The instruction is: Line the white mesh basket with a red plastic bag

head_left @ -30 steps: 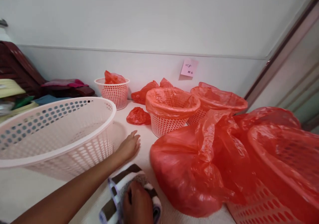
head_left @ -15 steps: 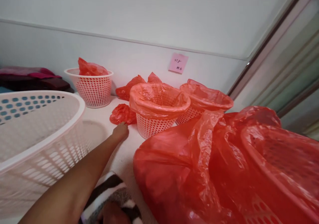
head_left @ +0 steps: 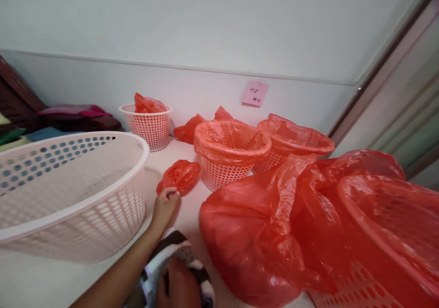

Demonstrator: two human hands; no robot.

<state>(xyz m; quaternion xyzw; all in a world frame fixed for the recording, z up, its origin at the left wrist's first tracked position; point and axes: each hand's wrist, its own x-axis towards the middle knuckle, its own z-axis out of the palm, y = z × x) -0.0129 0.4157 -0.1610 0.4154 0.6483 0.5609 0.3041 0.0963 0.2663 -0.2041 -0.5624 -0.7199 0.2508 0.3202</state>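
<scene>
My left hand [head_left: 167, 199] reaches forward over the white tabletop, its fingers closed on the near edge of a crumpled red plastic bag [head_left: 183, 174]. At the bottom, my right hand [head_left: 181, 283] is curled against a fuzzy striped cloth [head_left: 171, 248] in black, white and grey; part of both is cut off by the frame. Just beyond the bag stands a white mesh basket lined with red plastic [head_left: 222, 173]. A large full-looking red plastic bag [head_left: 243, 235] bulges to the right of my hands.
On the left stands a big white plastic basket [head_left: 103, 212]. Further back is a smaller white basket [head_left: 151, 127] with red plastic inside. More red-lined baskets [head_left: 295, 139] stand at the right. A pink note [head_left: 255, 93] sticks to the wall; folded fabrics [head_left: 78, 118] lie far left.
My left hand has drawn the crumpled red bag nearer, away from the lined basket. The view has shifted left, showing more of the big white basket and the striped cloth.
</scene>
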